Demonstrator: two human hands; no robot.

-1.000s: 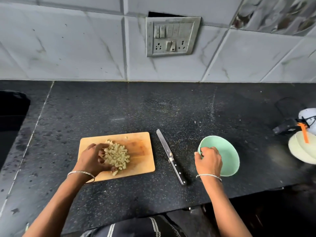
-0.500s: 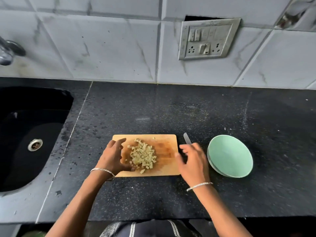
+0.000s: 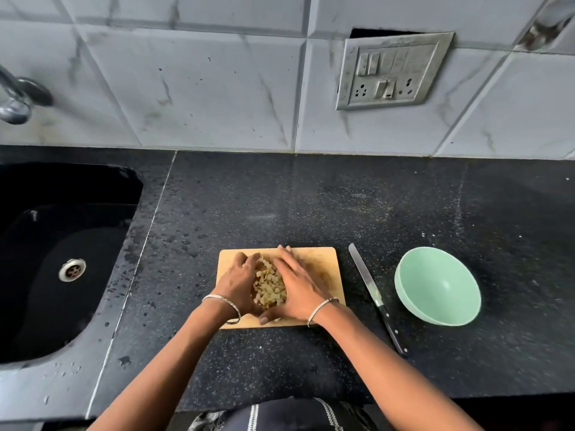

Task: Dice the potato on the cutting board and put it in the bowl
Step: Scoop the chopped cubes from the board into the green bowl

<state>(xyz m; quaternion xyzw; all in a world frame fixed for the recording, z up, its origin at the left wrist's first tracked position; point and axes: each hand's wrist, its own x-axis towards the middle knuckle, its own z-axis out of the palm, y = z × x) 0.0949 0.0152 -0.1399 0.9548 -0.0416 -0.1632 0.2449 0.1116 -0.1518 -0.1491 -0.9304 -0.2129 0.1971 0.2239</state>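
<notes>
A heap of diced potato [image 3: 270,284] lies on the wooden cutting board [image 3: 326,259]. My left hand [image 3: 238,283] cups the heap from the left. My right hand [image 3: 298,286] presses against it from the right, fingers flat on the board. The cubes sit squeezed between both palms, resting on the board. A pale green bowl [image 3: 437,286] stands to the right, with nothing in it. Between board and bowl lies a knife [image 3: 375,297], blade pointing away from me, black handle toward the counter's front edge.
The black speckled counter [image 3: 311,206] runs to a tiled wall with a switch panel [image 3: 392,73]. A black sink [image 3: 59,259] with a metal drain lies to the left, and a tap [image 3: 15,98] juts in at the left edge.
My right hand left the bowl and came over the knife onto the board, closing against the potato heap. My left hand stayed at the heap. The camera view shifted left.
</notes>
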